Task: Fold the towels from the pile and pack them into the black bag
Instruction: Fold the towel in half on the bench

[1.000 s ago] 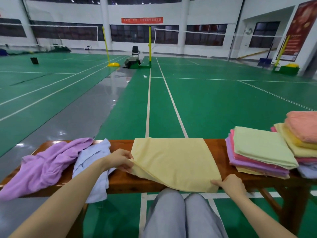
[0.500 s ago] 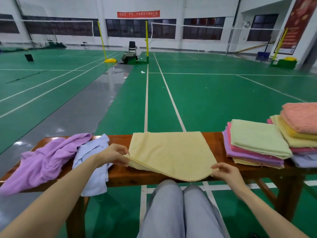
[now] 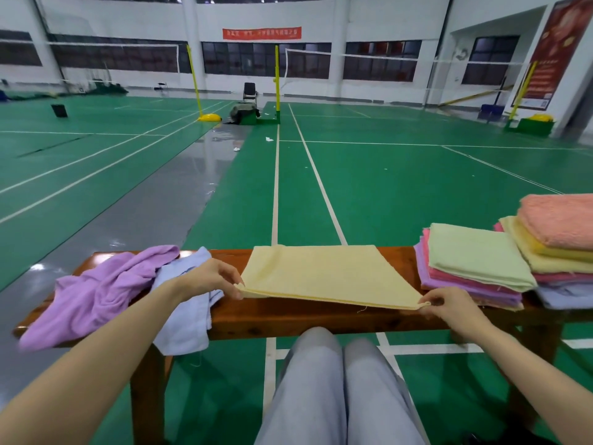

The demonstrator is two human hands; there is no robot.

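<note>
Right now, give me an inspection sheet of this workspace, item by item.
Surface: wooden bench, glossy, on a green court floor.
Job's things: yellow towel lies flat, near corners pinched; two folded stacks on the right; black bag not seen.
Clutter: crumpled purple towel and pale blue towel on the left, the blue one hanging over the edge.
Grippers: left hand and right hand each pinch a near corner with the fingers.
Cables: nothing seen.
Surroundings: net posts, chair, red banner.
</note>
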